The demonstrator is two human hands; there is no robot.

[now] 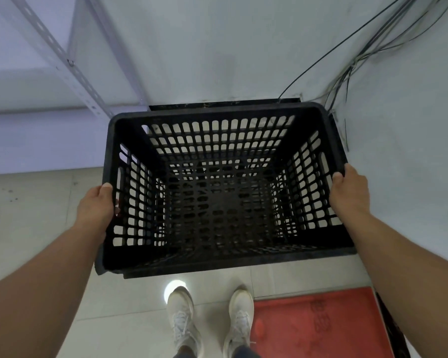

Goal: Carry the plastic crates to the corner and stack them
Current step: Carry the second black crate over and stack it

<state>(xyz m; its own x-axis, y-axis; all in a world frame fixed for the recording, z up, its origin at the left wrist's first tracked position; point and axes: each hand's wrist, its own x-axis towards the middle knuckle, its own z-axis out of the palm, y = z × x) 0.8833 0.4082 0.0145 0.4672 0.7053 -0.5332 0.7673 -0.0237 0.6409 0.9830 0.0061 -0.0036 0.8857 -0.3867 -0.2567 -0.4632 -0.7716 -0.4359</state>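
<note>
I count one black plastic crate (223,187) in view — open top up, lattice walls and floor, nothing inside it. It sits in front of the white wall (217,47), above a pale tiled floor (36,228); whether it rests on anything beneath I cannot tell. Two hands hold it. The left hand (98,205) clasps the left rim, thumb on top, fingers curled under the edge. The right hand (347,189) grips the right rim likewise. Both forearms are extended forward. Also noted: two white shoes (210,324), one red mat (318,324), several cables (360,55) — all clear of the crate.
</note>
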